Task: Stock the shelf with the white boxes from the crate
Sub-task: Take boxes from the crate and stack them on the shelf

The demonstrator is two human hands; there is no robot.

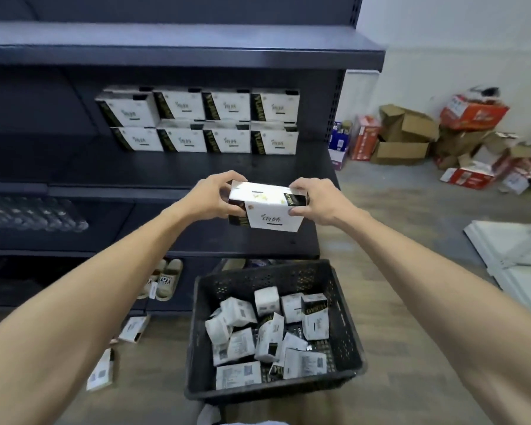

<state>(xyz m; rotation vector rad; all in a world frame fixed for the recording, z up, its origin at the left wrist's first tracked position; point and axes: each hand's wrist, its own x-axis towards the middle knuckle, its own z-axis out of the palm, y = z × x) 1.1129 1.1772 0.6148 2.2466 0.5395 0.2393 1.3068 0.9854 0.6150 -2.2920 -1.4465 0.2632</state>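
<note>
At seven o'clock two loose boxes (100,371) lie on the floor (154,381), with a pair of slippers (166,283) just past them at their one o'clock, under the lowest board. At eleven o'clock the stacked boxes (203,121), two rows of four, stand at the back of the dark shelf (166,170).

Near the centre the left hand (209,199) grips the left end of the held box (273,219), fingers curled over its top edge. The box hangs in the air before the shelf's front edge. At its six o'clock the black crate (203,332) sits on the floor with the heaped boxes (267,335) inside. The right hand (319,204) pinches the box's right end, thumb on the front face.

At two o'clock cardboard cartons (408,133) pile against the wall. At three o'clock white panels (509,250) lie flat.
</note>
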